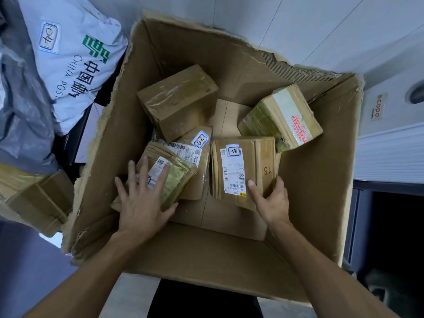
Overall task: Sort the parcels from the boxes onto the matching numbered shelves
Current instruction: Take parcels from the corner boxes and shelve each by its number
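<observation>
Carton [309, 203], open and torn at the rim, holds five parcels. Left hand [143, 203] rests flat, fingers spread and straight, on a green-taped parcel [177, 180] at the near left, which overlaps the parcel marked 02 [203, 173]. Right hand [273, 200] grasps the parcel marked 14 [236, 157] at its near right corner, thumb on top, fingers round the edge. Grey mail bag [75, 72] marked 04 lies outside, left of the carton.

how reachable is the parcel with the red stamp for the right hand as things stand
Probably reachable: the red-stamped parcel lies uncovered on top, just beyond the right hand. But that hand grips the parcel marked 14, so it would likely have to let go first.
</observation>
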